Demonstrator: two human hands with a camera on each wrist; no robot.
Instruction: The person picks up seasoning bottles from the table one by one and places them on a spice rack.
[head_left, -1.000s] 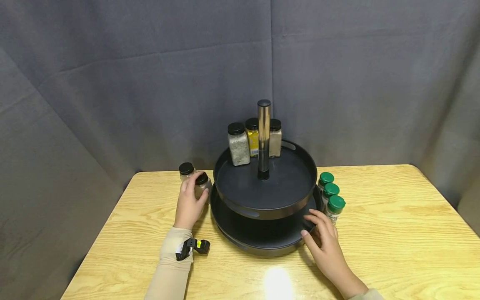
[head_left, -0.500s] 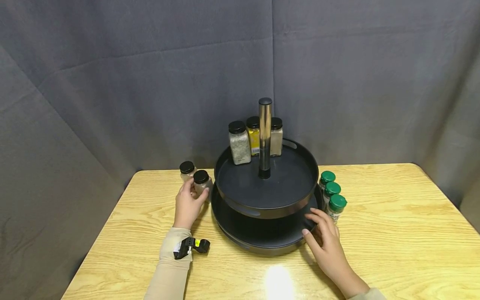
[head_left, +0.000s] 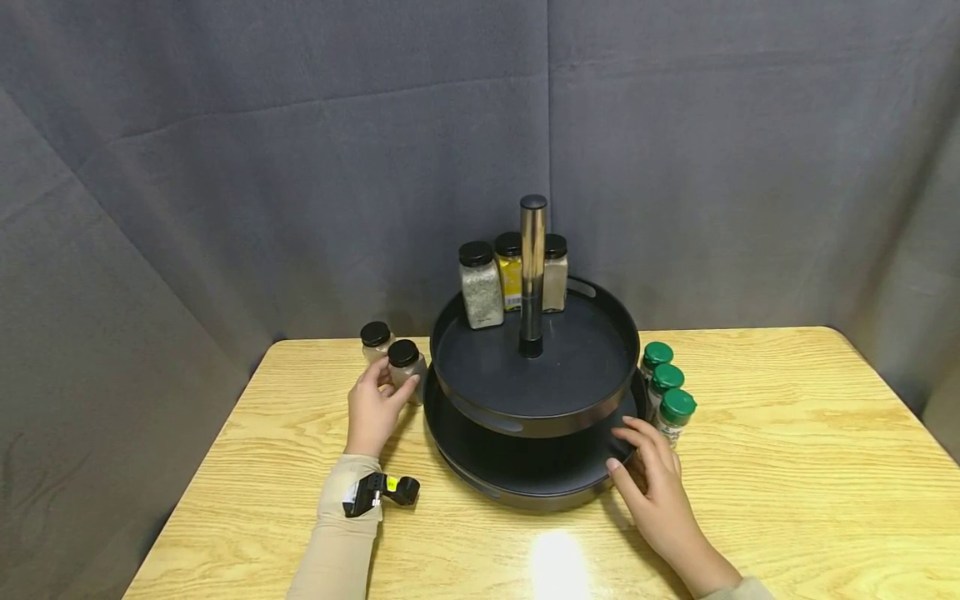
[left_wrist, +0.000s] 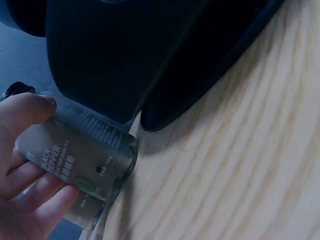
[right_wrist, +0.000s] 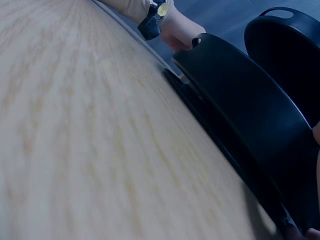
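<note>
A clear, squared jar with a screwed-on black lid and grey-brown contents (left_wrist: pixel 90 155) stands upright, its base at the tabletop (head_left: pixel 787 467), pinched between the thumb and fingers of the left hand (head_left: pixel 372 415). White lettering on its side reads "BLACK PEPPER", above a small green mark. It is just beside the left side of a round, two-tier black tray stand (head_left: pixel 577 379), whose upper, walled tray sits level above a wider lower one, with slot handles and a shiny central post.
</note>
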